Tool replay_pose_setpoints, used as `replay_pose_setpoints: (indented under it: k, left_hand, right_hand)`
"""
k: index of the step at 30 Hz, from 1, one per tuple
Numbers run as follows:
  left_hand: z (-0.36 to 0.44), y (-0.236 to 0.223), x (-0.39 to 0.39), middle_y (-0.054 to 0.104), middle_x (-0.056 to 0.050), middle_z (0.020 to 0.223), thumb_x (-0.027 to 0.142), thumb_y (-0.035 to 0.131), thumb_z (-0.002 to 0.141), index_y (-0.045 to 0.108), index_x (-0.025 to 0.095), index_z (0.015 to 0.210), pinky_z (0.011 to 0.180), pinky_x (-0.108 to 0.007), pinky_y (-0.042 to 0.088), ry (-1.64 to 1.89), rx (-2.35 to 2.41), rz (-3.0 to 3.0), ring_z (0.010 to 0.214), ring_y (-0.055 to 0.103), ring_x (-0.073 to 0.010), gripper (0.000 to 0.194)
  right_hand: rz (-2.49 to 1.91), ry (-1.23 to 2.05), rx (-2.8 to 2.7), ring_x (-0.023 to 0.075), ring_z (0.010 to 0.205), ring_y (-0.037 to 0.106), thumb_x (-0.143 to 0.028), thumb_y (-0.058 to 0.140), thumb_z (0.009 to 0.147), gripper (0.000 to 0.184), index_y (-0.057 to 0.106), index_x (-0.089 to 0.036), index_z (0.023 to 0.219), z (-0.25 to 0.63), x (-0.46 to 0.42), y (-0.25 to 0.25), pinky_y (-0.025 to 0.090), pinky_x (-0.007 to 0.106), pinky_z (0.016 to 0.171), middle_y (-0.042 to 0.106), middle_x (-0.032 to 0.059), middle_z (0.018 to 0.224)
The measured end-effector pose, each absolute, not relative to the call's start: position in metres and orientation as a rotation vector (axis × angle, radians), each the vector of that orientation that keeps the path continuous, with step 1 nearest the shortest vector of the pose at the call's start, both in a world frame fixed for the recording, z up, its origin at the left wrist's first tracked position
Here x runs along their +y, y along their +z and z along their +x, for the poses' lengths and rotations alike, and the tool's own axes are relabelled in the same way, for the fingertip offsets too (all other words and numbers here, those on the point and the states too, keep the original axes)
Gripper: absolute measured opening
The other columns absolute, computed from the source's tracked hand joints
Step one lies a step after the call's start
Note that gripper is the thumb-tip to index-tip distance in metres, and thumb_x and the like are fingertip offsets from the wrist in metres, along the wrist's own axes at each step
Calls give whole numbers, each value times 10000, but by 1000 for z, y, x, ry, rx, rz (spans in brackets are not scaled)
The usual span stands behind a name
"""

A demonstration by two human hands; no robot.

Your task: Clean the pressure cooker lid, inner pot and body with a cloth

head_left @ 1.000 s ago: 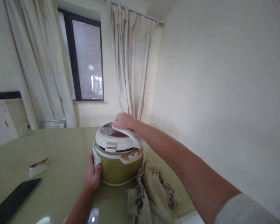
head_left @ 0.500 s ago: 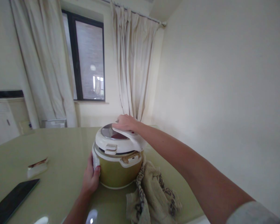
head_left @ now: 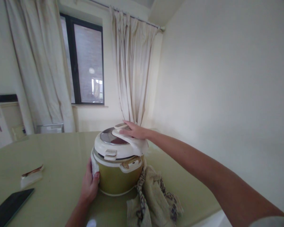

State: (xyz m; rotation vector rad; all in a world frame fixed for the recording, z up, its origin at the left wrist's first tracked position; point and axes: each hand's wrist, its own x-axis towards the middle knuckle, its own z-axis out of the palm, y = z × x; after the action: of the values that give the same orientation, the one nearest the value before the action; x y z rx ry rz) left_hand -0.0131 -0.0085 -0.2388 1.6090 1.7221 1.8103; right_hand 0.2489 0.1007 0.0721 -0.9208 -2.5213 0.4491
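Note:
An electric pressure cooker (head_left: pixel 119 178) with a green body and a white lid stands upright on the table. My left hand (head_left: pixel 90 186) grips the cooker's left side, thumb toward the front and fingers hidden behind. On top of the lid (head_left: pixel 118 151), my right hand (head_left: pixel 134 130) lies over the curved handle with its fingers stretched out, not wrapped round it. Below the lid's rim a dark gap shows at the front, and the small side grip there looks stained brown. Touching the cooker's right side is a crumpled beige cloth (head_left: pixel 156 195) with a dark patterned border.
The pale green glossy table (head_left: pixel 61 157) carries a dark flat device (head_left: pixel 10 206) and a small white item with a brown edge (head_left: pixel 32 176) at left. Behind are curtains (head_left: pixel 133 69), a window (head_left: pixel 88 63) and a white cabinet (head_left: pixel 2 123). A wall rises at right.
My right hand has loosened from the lid handle and slid slightly right, its fingers now extended. My left hand keeps its hold. The view has shifted a little.

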Motion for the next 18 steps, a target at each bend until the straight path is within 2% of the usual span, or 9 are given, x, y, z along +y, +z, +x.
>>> replay_pose_setpoints:
  k: [2, 3, 5, 8, 11, 13, 15, 18]
  left_hand:
    - [-13, -239, -8, 504, -210, 1631, 708, 393, 972, 290, 132, 1672, 1211, -589, 427, 1822, 1710, 1612, 1465, 528, -400, 912]
    - [-13, -239, -8, 491, -205, 1642, 705, 395, 972, 287, 136, 1674, 1222, -590, 414, 1824, 1706, 1607, 1482, 509, -396, 910]
    - [-13, -239, -8, 473, -198, 1658, 704, 400, 972, 278, 142, 1679, 1232, -592, 404, 1821, 1691, 1595, 1500, 490, -390, 911]
    - [-13, -239, -8, 460, -194, 1669, 698, 406, 975, 283, 144, 1678, 1243, -593, 392, 1827, 1663, 1593, 1513, 474, -388, 904]
    - [-12, -240, -8, 436, -195, 1684, 691, 407, 980, 276, 149, 1683, 1266, -592, 356, 1839, 1662, 1595, 1534, 445, -390, 897]
    - [-12, -240, -8, 421, -197, 1692, 689, 408, 983, 260, 154, 1690, 1278, -590, 334, 1836, 1662, 1600, 1543, 430, -390, 899]
    - [-12, -240, -9, 420, -199, 1693, 684, 410, 986, 249, 154, 1693, 1273, -591, 340, 1832, 1655, 1605, 1542, 432, -389, 899]
    - [-12, -240, -9, 425, -198, 1690, 678, 418, 987, 251, 153, 1692, 1251, -594, 377, 1829, 1637, 1609, 1531, 447, -392, 894]
  right_hand:
    - [-935, 585, -2545, 275, 1541, 440, -817, 352, 1006, 872, 428, -221, 1639, 246, 97, 62, 385, 393, 1231, 403, 125, 1709]
    - [-941, 603, -2555, 273, 1548, 430, -804, 330, 1019, 851, 451, -218, 1624, 244, 97, 62, 369, 386, 1240, 393, 117, 1715]
    - [-988, 548, -2566, 284, 1510, 480, -800, 272, 1030, 828, 586, -204, 1512, 239, 100, 70, 369, 387, 1233, 493, 116, 1653]
    - [-1100, 383, -2520, 325, 1352, 621, -854, 233, 996, 889, 709, -175, 1315, 224, 102, 89, 459, 416, 1134, 672, 155, 1457]
    - [-1198, 152, -2518, 384, 1279, 658, -901, 354, 933, 901, 709, -156, 1297, 201, 96, 94, 520, 468, 1027, 686, 214, 1409]
    - [-1279, -6, -2574, 416, 1222, 681, -872, 397, 934, 874, 735, -129, 1246, 188, 92, 88, 538, 490, 965, 708, 254, 1344]
    - [-1270, -116, -2643, 409, 1160, 708, -798, 384, 978, 808, 767, -108, 1151, 181, 90, 81, 543, 469, 916, 736, 266, 1264]
    - [-1111, -146, -2739, 343, 1095, 728, -692, 380, 1025, 691, 769, -123, 1084, 182, 94, 77, 533, 397, 869, 762, 226, 1212]
